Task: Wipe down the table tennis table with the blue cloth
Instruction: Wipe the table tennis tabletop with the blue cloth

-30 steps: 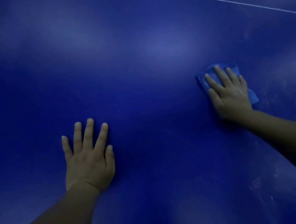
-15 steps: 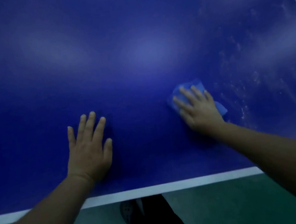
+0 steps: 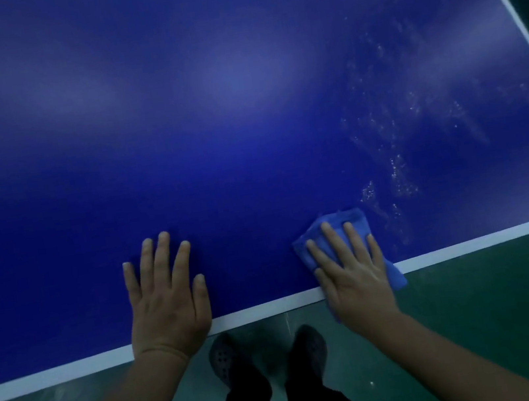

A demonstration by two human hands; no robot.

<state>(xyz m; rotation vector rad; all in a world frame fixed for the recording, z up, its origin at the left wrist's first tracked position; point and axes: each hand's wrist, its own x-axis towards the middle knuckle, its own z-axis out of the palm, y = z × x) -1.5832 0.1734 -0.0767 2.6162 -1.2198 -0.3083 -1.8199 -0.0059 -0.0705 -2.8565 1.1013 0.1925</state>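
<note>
Now the right hand (image 3: 354, 276) presses flat — fingers straight — on the cloth (image 3: 337, 228) at the surface's (image 3: 240, 100) near white edge. Left hand (image 3: 168, 302) lies flat, fingers spread, just beside that edge — holding nothing.

right hand (image 3: 354, 276) pressing blue cloth (image 3: 346, 222) (table edge), left hand (image 3: 169, 305) flat

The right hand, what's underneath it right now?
The blue cloth lies under the right hand, pressed flat on the table tennis table at its white near edge. Cloth shows beyond the fingers and beside the palm; its middle is covered.
</note>
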